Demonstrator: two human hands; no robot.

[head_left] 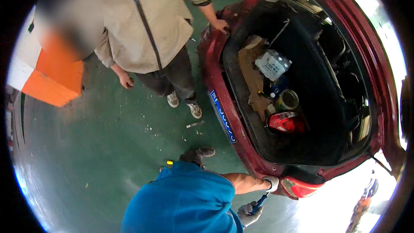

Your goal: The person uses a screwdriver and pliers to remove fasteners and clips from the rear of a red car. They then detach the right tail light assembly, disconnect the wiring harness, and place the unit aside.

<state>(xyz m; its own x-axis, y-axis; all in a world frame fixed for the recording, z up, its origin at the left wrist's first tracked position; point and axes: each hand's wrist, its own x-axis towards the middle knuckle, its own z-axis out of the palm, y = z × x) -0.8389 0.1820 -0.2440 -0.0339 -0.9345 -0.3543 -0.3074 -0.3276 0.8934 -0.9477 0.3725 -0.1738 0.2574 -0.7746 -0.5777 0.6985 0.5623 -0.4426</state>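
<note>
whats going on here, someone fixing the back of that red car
A person in a blue top bends at the rear corner of a red car with its trunk open. Their gloved left hand rests by the tail light; the gloved right hand holds a blue-handled tool. Another person stands by, one hand on the car. The trunk holds cardboard, a can and a loose red lamp.

Bystander in beige jacket (pixel 151 21), water-bottle pack (pixel 272 64), tin can (pixel 287 100), loose tail lamp (pixel 286 122), cardboard (pixel 252 71).

Harsh glare bleaches the right rim, the fisheye bends edges, and the upper left is blurred.
</note>
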